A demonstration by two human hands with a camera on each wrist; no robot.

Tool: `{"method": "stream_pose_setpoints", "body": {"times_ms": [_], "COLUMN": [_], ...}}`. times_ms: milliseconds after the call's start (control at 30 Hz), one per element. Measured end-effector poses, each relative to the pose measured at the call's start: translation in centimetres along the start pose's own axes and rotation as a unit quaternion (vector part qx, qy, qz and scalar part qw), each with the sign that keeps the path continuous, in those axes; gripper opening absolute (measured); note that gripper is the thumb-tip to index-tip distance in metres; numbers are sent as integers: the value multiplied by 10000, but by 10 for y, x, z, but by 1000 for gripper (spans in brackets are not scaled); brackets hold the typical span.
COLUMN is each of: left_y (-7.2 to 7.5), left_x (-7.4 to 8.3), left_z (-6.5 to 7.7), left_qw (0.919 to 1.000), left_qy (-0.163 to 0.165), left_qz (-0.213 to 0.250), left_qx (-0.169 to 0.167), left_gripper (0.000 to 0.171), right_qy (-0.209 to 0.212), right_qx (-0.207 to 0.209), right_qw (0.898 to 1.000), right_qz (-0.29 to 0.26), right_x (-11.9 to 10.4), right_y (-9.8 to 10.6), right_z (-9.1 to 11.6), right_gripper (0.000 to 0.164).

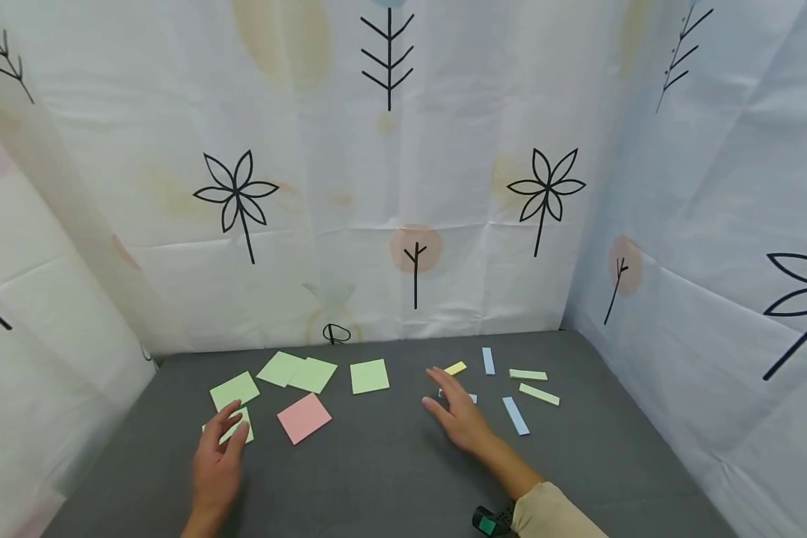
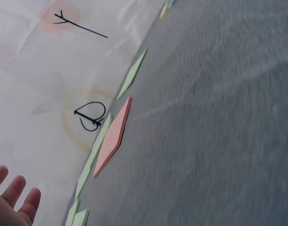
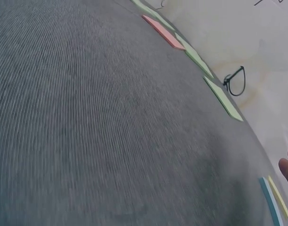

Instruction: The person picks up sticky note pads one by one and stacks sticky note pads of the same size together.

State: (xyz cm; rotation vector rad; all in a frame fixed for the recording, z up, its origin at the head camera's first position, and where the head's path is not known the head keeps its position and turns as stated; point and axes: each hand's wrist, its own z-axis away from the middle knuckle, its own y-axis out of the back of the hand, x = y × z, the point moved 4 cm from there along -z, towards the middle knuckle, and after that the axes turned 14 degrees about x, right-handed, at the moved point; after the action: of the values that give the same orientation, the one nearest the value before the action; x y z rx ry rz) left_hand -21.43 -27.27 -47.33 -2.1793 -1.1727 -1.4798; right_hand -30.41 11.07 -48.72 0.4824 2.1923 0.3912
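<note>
My left hand [image 1: 218, 463] is at the left of the dark table, fingers loosely bent and nothing held. It partly covers a green square sticky pad [image 1: 245, 430] in the head view. Another green pad [image 1: 234, 391] lies just beyond it, and a pink square pad [image 1: 304, 418] lies to its right. My right hand [image 1: 467, 422] reaches in from the lower right, its fingers spread and holding nothing. Below its fingers a narrow blue strip [image 1: 473, 399] is partly hidden, and a small yellow strip [image 1: 455, 368] shows past the fingertips.
Two overlapping green pads [image 1: 312, 375] and a single green pad [image 1: 370, 376] lie towards the back. Blue strips [image 1: 515, 416] and green strips [image 1: 539, 394] are on the right. A dark device [image 1: 487, 521] shows by the right sleeve. White patterned cloth [image 1: 444, 164] walls the table.
</note>
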Motion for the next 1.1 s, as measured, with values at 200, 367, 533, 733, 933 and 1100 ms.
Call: {"method": "stream_pose_setpoints", "body": {"times_ms": [200, 367, 533, 733, 933, 1100], "left_y": [-17, -33, -44, -52, -57, -61], "left_x": [4, 0, -9, -15, -14, -11], "left_z": [4, 8, 15, 20, 25, 28], "left_qw": [9962, 9894, 9786, 9715, 9672, 9670], "left_qy": [742, 1272, 1809, 2093, 2248, 2259], "left_qz": [116, 196, 370, 502, 680, 861], "left_qx": [449, 676, 908, 990, 969, 798], "left_gripper": [35, 32, 30, 29, 29, 30], "right_qy": [-378, -904, -1223, -1625, -2195, -2691], "right_qx": [122, 258, 235, 58, -206, -449], "right_qw": [9960, 9874, 9812, 9704, 9437, 9135], "right_qz": [-798, -1269, -1477, -1785, -2467, -3019], "right_x": [-6, -12, -39, -67, -61, -47], "right_y": [-26, -49, -63, -76, -103, -133], "right_z": [-6, -11, -15, -17, -19, -18], "right_gripper": [43, 35, 29, 28, 32, 36]}}
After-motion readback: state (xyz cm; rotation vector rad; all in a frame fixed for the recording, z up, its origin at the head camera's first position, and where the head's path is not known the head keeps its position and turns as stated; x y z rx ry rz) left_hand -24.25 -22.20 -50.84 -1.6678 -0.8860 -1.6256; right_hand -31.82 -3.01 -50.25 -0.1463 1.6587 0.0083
